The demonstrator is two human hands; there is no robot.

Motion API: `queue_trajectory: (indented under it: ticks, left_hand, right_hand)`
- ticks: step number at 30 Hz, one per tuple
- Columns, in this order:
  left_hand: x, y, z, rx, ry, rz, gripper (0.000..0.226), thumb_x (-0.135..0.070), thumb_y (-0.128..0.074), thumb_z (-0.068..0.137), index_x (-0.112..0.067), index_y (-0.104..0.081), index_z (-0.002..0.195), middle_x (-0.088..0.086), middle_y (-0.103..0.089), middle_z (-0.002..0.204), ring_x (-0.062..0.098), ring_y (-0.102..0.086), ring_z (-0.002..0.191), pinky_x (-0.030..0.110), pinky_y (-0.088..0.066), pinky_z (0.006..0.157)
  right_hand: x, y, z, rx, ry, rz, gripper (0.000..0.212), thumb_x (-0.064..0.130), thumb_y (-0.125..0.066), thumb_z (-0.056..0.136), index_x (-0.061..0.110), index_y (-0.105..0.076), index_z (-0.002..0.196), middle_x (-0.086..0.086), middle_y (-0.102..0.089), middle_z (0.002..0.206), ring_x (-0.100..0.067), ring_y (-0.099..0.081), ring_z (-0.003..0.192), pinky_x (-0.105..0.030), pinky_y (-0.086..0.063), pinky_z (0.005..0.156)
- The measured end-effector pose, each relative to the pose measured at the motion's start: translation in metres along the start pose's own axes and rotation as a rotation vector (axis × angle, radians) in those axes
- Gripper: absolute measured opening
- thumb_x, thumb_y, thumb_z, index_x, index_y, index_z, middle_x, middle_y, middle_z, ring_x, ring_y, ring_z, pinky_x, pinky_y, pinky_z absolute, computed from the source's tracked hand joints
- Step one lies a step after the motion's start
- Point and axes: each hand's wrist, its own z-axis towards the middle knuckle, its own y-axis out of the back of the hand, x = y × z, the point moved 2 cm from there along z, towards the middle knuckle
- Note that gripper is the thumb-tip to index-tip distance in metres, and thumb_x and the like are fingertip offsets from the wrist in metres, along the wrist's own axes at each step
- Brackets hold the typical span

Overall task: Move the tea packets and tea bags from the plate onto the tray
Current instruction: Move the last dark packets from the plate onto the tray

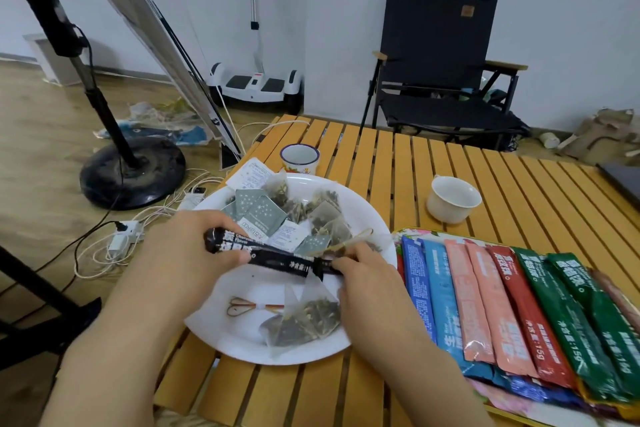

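A white plate (242,333) sits on the slatted table. It holds grey-green tea packets (258,210), white packets and several mesh pyramid tea bags (301,321). Above the plate, a long black stick packet (277,260) is held level by both hands. My left hand (187,253) grips its left end, and my right hand (360,274) pinches its right end. To the right lies the tray (540,418), covered by a row of blue, pink, red and green stick packets (502,312).
A white enamel mug (300,158) stands behind the plate and a white cup (452,199) sits further right. A black folding chair (446,73) stands beyond the wooden table (381,163). A fan base, cables and a power strip lie on the floor at left.
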Motion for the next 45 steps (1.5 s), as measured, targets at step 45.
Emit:
queue_trajectory:
  ticks: [45]
  left_hand:
    - [-0.121,-0.114,-0.06,0.187,-0.548,-0.051,0.031,-0.044,-0.054,0.089,-0.04,-0.044,0.118,-0.023,-0.048,0.115,-0.002,-0.046,0.112,0.021,-0.041,0.093]
  right_hand:
    - [-0.097,0.103,-0.062,-0.093,-0.521,0.286,0.013,0.025,-0.071,0.08,0.019,-0.066,0.069,0.007,-0.062,0.067,-0.001,-0.053,0.061,-0.014,-0.032,0.05]
